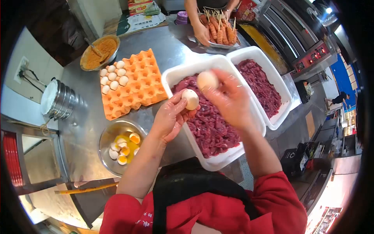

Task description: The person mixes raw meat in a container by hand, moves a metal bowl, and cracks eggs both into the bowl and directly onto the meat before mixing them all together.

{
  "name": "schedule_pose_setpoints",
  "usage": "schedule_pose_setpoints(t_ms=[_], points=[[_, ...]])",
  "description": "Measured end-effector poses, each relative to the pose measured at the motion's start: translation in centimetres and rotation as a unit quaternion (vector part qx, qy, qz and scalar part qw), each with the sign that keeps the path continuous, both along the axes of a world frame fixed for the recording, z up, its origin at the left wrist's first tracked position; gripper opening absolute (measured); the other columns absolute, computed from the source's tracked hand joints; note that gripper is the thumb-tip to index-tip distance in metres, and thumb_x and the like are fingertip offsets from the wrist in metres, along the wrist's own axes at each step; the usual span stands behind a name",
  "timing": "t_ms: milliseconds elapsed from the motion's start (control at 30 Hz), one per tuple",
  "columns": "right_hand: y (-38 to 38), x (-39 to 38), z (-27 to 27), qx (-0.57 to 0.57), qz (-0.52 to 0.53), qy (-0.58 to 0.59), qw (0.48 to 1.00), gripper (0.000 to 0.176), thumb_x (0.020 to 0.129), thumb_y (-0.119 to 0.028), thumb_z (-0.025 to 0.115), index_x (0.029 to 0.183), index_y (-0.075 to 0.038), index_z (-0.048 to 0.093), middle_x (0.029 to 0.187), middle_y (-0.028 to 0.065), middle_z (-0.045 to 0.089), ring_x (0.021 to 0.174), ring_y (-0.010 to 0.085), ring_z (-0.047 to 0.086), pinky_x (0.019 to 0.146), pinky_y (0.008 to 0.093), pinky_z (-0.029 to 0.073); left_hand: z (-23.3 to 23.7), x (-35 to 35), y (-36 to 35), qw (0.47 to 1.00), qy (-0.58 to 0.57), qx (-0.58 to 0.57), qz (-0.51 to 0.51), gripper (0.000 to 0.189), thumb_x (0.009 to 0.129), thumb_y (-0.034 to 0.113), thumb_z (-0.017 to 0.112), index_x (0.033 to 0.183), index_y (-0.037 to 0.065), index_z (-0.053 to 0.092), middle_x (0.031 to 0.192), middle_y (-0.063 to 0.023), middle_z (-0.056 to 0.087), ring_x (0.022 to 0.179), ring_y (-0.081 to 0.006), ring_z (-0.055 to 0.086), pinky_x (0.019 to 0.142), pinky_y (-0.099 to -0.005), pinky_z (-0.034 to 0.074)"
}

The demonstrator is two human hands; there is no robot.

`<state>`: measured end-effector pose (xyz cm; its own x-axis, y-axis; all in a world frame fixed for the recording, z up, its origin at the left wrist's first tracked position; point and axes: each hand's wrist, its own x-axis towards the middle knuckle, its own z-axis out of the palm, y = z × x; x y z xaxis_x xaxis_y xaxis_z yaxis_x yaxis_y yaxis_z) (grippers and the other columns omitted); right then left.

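My left hand (173, 117) is closed round a whole white egg (190, 99), above the near edge of a white tub (177, 78) of dark red meat strips (212, 128). Just to its right, my right hand (231, 97), slightly blurred, holds another pale egg (207, 80) over the same meat. The two eggs are apart. An orange egg carton (146, 80) with several white eggs (113, 76) at its left side lies left of the tub. Nearer me, a metal bowl (104, 142) holds eggshells (117, 150) and some yellow yolk.
A second white tub (280, 85) of meat adjoins the first. Across the metal table (83, 113), a person's hands (201, 34) hold a tray of skewered food (221, 31). A bowl of orange-brown seasoning (99, 54) stands far left, beyond stacked metal containers (60, 99). An oven (288, 31) is at right.
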<state>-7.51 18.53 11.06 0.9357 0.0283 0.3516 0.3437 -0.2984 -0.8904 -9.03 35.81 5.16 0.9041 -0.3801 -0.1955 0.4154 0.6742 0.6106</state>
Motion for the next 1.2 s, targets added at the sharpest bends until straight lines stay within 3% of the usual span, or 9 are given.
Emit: schedule_pose_setpoints(t_ms=[33,267,333,600,733,800,900,1067,1200], points=[[-1.3,-0.9,-0.2,-0.176,0.022,-0.048,0.983,0.041,0.076,-0.014,0.074,0.112,-0.002,0.062,0.100,0.0117,0.064,0.086,0.0193,0.061,0.073,0.0288,0.049,0.7,-0.5,-1.2,1.000,-0.007,-0.019,-0.002,0.044,0.095,0.015,0.051,0.135,0.000,0.040,0.122,-0.0147,0.055,0.105,-0.0247,0.059,0.092,-0.0339,0.049],[-8.0,-3.0,-2.6,0.209,0.049,0.231,0.949,0.038,0.085,-0.012,0.066,0.118,0.005,0.056,0.104,0.0094,0.061,0.087,0.0140,0.061,0.074,0.0242,0.049,-0.9,-2.0,-6.0,0.998,0.050,-0.034,0.011,0.043,0.096,0.007,0.045,0.138,0.002,0.037,0.122,-0.0139,0.052,0.110,-0.0253,0.056,0.094,-0.0395,0.048],[-9.2,-3.7,-3.5,0.370,0.089,0.312,0.870,0.040,0.086,-0.013,0.065,0.121,0.004,0.053,0.106,0.0097,0.060,0.089,0.0153,0.060,0.072,0.0255,0.050,-1.0,-2.3,-7.0,0.999,0.043,-0.023,0.025,0.041,0.096,0.009,0.045,0.136,0.003,0.038,0.122,-0.0151,0.052,0.112,-0.0277,0.055,0.094,-0.0406,0.048],[-11.3,-4.7,-4.2,0.428,0.112,0.312,0.841,0.036,0.086,-0.014,0.064,0.117,0.001,0.052,0.105,0.0110,0.061,0.088,0.0172,0.061,0.070,0.0285,0.050,-0.8,-2.5,-8.4,0.992,0.097,-0.085,0.009,0.033,0.096,0.016,0.048,0.127,0.006,0.046,0.118,-0.0158,0.055,0.111,-0.0320,0.056,0.094,-0.0440,0.047],[-11.8,-4.6,-4.7,0.411,0.102,0.283,0.861,0.037,0.086,-0.017,0.064,0.116,0.000,0.052,0.105,0.0103,0.061,0.086,0.0167,0.060,0.071,0.0287,0.049,-2.1,-2.3,-10.5,0.994,-0.019,0.099,0.034,0.039,0.092,0.010,0.053,0.130,0.005,0.048,0.112,-0.0098,0.058,0.102,-0.0219,0.059,0.089,-0.0339,0.048],[-12.2,-4.5,-5.0,0.406,0.104,0.289,0.861,0.037,0.085,-0.015,0.064,0.116,0.001,0.052,0.106,0.0106,0.061,0.087,0.0173,0.060,0.071,0.0286,0.049,-5.9,-1.8,-12.6,0.916,-0.059,0.398,-0.009,0.038,0.088,0.003,0.053,0.126,0.002,0.052,0.110,-0.0092,0.060,0.097,-0.0149,0.058,0.085,-0.0270,0.047],[-12.8,-4.0,-5.2,0.394,0.086,0.294,0.866,0.037,0.084,-0.014,0.064,0.116,0.001,0.052,0.105,0.0111,0.061,0.087,0.0182,0.060,0.070,0.0294,0.049,-6.7,-1.0,-13.1,0.934,-0.016,0.355,0.031,0.040,0.086,0.002,0.050,0.126,0.003,0.048,0.106,-0.0085,0.060,0.097,-0.0183,0.060,0.085,-0.0304,0.050],[-12.1,-5.0,-4.3,0.382,0.066,0.266,0.883,0.036,0.081,-0.010,0.065,0.114,0.002,0.053,0.102,0.0112,0.061,0.088,0.0186,0.061,0.073,0.0310,0.051,-0.5,-1.8,-10.6,0.995,0.019,-0.009,0.095,0.031,0.095,0.010,0.043,0.125,0.003,0.047,0.114,-0.0151,0.056,0.105,-0.0284,0.058,0.089,-0.0376,0.052],[-11.0,-6.0,-3.9,0.335,0.136,0.241,0.900,0.040,0.075,-0.003,0.070,0.111,0.000,0.054,0.104,0.0084,0.060,0.095,0.0151,0.059,0.084,0.0299,0.049,-1.2,-1.6,-10.5,0.996,0.033,-0.065,0.055,0.030,0.097,0.017,0.043,0.124,0.004,0.047,0.116,-0.0145,0.056,0.107,-0.0280,0.058,0.094,-0.0391,0.049]])
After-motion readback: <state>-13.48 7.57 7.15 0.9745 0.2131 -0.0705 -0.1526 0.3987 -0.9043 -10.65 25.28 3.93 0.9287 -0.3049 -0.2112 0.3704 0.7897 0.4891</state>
